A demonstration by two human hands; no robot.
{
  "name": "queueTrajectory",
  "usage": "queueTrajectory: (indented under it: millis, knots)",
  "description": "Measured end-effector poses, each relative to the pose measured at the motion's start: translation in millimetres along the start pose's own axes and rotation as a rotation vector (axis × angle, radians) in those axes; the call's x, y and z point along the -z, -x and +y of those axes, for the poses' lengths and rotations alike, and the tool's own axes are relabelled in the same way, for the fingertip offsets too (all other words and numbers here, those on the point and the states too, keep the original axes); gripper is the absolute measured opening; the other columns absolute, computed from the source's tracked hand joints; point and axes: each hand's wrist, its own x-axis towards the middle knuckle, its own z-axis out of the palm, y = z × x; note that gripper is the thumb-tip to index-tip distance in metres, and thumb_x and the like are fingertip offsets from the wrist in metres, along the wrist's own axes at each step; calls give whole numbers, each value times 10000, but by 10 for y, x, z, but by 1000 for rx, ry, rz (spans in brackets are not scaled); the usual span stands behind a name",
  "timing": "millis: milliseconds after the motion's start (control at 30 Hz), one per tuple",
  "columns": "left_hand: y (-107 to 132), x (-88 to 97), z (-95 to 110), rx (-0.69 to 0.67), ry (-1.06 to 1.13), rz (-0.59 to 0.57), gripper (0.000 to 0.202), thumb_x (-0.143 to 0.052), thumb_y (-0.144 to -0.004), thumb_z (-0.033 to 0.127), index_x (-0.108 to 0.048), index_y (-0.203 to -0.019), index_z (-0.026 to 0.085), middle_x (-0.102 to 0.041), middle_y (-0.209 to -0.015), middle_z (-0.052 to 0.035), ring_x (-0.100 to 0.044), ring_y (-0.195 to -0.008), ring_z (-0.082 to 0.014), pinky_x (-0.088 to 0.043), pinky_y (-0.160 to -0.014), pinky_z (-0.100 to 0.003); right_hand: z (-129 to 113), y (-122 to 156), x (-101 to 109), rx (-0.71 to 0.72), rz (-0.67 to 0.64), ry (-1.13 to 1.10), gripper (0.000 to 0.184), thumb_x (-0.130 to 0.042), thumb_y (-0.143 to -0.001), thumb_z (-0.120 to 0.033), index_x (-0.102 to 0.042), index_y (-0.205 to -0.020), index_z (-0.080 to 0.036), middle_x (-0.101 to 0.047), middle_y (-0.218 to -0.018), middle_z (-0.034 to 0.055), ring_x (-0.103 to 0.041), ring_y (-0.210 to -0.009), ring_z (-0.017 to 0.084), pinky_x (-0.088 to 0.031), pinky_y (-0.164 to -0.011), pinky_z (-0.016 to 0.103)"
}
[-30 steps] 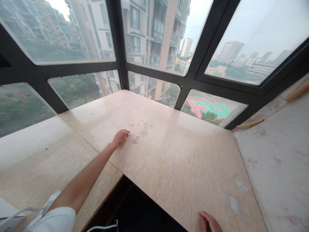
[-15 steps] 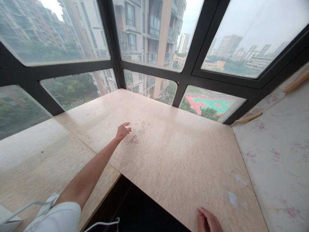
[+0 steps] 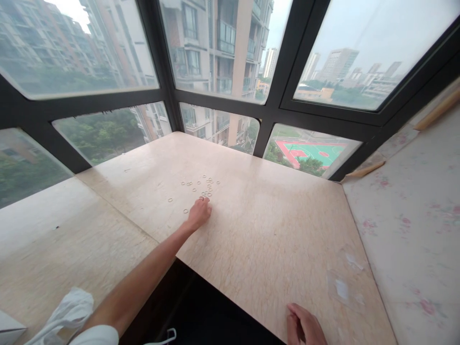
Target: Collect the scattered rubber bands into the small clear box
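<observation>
Thin small rings (image 3: 199, 182), which look like rubber bands, lie scattered on the pale marble-patterned counter (image 3: 251, 230). My left hand (image 3: 200, 214) reaches in over the near side of the cluster, palm down. Its fingers are bent and drawn together at the counter, touching or almost touching rings there. Whatever is under the fingertips is hidden. A few single rings sit apart to the left, such as one ring (image 3: 170, 200). My right hand (image 3: 305, 325) rests at the counter's near edge, loosely curled, with nothing visible in it.
Clear plastic packets (image 3: 343, 290) lie at the right by the flowered wall (image 3: 413, 249). A white cloth or bag (image 3: 74, 306) and cable are at lower left. Dark-framed windows (image 3: 266, 127) border the counter's back. A dark gap (image 3: 187, 306) opens below the near edge.
My left hand has moved right and nearer to me, from the cluster's left side onto its front. The red and purple rings there are now covered. My right hand stays put.
</observation>
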Motion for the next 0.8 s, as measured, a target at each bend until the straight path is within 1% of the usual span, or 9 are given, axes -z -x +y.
queueTrajectory:
  millis: [133, 200, 267, 367, 433, 533, 633, 733, 800]
  knots:
    - [-74, -33, 66, -20, 168, -80, 213, -471, -808, 106, -633, -946, 126, -649, -914, -111, -599, -914, -226, -448, -827, -334, -7, -14, 13, 17, -4, -5, 135, -549, -861, -140, -679, -827, -156, -691, -741, 37, -636, -660, 131, -463, -643, 239]
    - [-105, -40, 115, -33, 232, -110, 189, -488, -802, 117, -645, -906, 136, -666, -847, -80, -622, -833, -192, -472, -780, -302, -4, -16, 16, 27, -5, -4, 134, -548, -861, -133, -676, -827, -156, -689, -744, 38, -636, -667, 131, -465, -649, 239]
    - [-132, -49, 172, -39, 357, -130, 211, -493, -822, 174, -637, -973, 137, -675, -841, -62, -631, -754, -157, -495, -712, -271, 3, -13, 17, 36, -4, -4, 135, -548, -859, -125, -675, -828, -157, -689, -745, 36, -636, -671, 128, -466, -658, 239]
    - [-175, -36, 222, -10, 691, -97, 289, -507, -819, 276, -613, -1035, 116, -670, -855, -72, -624, -682, -145, -506, -605, -263, 18, -3, 14, 36, -4, -10, 138, -549, -856, -119, -678, -829, -158, -691, -751, 30, -639, -675, 118, -467, -672, 233]
    - [-187, 17, 199, 4, 794, -19, 311, -529, -793, 323, -622, -1001, 111, -661, -840, -75, -613, -677, -154, -498, -580, -269, 22, 4, 10, 27, -5, -18, 144, -545, -856, -122, -681, -826, -156, -692, -750, 26, -641, -670, 110, -468, -673, 228]
    - [-115, 140, 111, -82, 603, 7, 331, -556, -782, 403, -646, -955, 136, -652, -832, -61, -593, -711, -159, -484, -635, -279, 14, 10, 7, 11, -1, -29, 154, -544, -854, -133, -689, -806, -153, -693, -741, 23, -647, -661, 108, -471, -670, 227]
    - [65, 223, 58, -230, 426, -176, 397, -614, -749, 470, -645, -1001, 165, -652, -877, -56, -585, -742, -167, -476, -671, -285, -4, 7, 17, -2, -16, -14, 157, -549, -854, -136, -695, -802, -156, -700, -745, 32, -650, -667, 125, -475, -672, 243]
    - [197, 204, 82, -364, 366, -384, 397, -666, -712, 421, -646, -1035, 191, -648, -907, -54, -600, -793, -180, -480, -707, -281, -23, -6, 35, -12, -37, -9, 164, -543, -859, -139, -697, -805, -154, -702, -758, 41, -647, -677, 131, -479, -680, 247]
    - [168, 163, 97, -376, 330, -362, 362, -642, -736, 381, -647, -1041, 185, -650, -930, -61, -607, -803, -179, -478, -723, -278, -32, -15, 41, -12, -40, -21, 167, -542, -857, -138, -699, -803, -153, -700, -757, 44, -645, -680, 130, -479, -680, 243]
